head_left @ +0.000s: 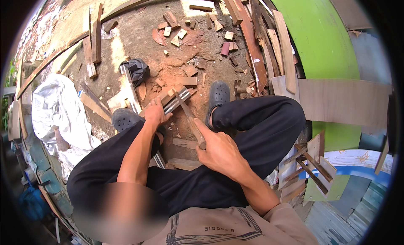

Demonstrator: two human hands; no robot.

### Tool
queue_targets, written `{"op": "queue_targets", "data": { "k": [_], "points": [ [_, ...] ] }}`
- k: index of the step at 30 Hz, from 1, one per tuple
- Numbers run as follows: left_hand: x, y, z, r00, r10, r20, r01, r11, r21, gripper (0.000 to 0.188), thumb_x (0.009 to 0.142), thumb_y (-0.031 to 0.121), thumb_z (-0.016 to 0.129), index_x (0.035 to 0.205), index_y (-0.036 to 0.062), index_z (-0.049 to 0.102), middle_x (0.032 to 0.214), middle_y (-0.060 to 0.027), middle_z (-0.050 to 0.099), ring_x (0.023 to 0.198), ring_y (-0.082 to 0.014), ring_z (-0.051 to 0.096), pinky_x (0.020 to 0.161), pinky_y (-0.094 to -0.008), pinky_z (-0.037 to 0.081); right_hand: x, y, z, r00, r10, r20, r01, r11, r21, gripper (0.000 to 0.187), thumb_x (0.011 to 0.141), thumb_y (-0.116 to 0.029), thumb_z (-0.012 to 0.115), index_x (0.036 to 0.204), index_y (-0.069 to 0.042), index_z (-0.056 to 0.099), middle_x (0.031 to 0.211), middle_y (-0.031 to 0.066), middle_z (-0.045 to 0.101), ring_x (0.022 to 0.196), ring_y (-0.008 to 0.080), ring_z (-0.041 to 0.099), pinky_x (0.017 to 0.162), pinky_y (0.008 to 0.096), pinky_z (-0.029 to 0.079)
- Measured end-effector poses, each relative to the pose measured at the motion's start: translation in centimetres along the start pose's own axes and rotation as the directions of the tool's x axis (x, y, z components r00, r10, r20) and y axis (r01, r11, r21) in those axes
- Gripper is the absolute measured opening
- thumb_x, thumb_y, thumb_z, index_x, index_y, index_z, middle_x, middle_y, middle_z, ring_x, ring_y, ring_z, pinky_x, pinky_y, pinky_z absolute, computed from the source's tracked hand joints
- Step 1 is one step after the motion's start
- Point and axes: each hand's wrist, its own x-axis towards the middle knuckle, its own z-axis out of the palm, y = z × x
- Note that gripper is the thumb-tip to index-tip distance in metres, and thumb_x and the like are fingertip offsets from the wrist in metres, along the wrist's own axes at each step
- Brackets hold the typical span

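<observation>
1. The right hand (221,151) has its grip clenched round the wooden handle of a long, narrow-bladed chopping knife (188,115). The blade slants up and to the left, and its tip meets the workpiece.
2. The left hand (155,112) grasps a small, pale brown block of wood (176,97) and steadies it on a grey metal bar (131,91) lying on the bare earth floor (139,38), between the person's two dark perforated clogs (219,95).
3. To cut well, I judge the blade should meet the wood on the side away from the left fingers, with short, controlled strokes.
4. The holding fingers look very close to the edge; gripping lower on the block would be safer.
5. Offcuts (181,34) litter the floor around, so the block's seat on the bar needs watching.
</observation>
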Motion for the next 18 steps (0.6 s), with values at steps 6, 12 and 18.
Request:
{"op": "queue_targets", "data": {
  "k": [6, 12, 18],
  "points": [
    [2.2, 1.4, 0.3, 0.990, -0.078, -0.119, 0.053, 0.979, -0.199, 0.093, 0.086, 0.062, 0.072, 0.149, 0.0008, 0.043, 0.153, -0.0279, 0.045, 0.136, -0.0402, 0.052, 0.110, -0.0531, 0.044, -1.8, 4.9, -1.3, 0.962, 0.087, -0.260, -0.088, 0.996, 0.007, 0.072, 0.083, -0.009, 0.067, 0.151, 0.003, 0.044, 0.080, 0.0327, 0.068, 0.076, 0.0485, 0.069, 0.076, 0.0535, 0.055],
    [5.4, 4.2, 1.4, 0.946, 0.170, -0.275, -0.146, 0.984, 0.106, 0.088, 0.085, 0.058, 0.073, 0.142, -0.0053, 0.052, 0.156, -0.0233, 0.045, 0.151, -0.0381, 0.032, 0.121, -0.0552, 0.028, -1.0, 8.6, -0.1, 0.901, 0.010, -0.433, 0.117, 0.957, 0.266, 0.060, 0.088, -0.009, 0.065, 0.145, 0.002, 0.052, 0.077, 0.0302, 0.066, 0.073, 0.0463, 0.069, 0.073, 0.0471, 0.054],
    [5.4, 6.7, 2.3, 0.952, 0.137, -0.274, -0.063, 0.963, 0.262, 0.084, 0.085, 0.056, 0.074, 0.134, -0.0093, 0.053, 0.142, -0.0283, 0.056, 0.142, -0.0416, 0.044, 0.120, -0.0589, 0.027, 0.9, 7.9, 1.5, 0.907, 0.078, -0.414, 0.096, 0.918, 0.384, 0.059, 0.088, -0.010, 0.065, 0.145, 0.003, 0.053, 0.068, 0.0290, 0.061, 0.067, 0.0440, 0.068, 0.067, 0.0457, 0.052]
  ]
}}
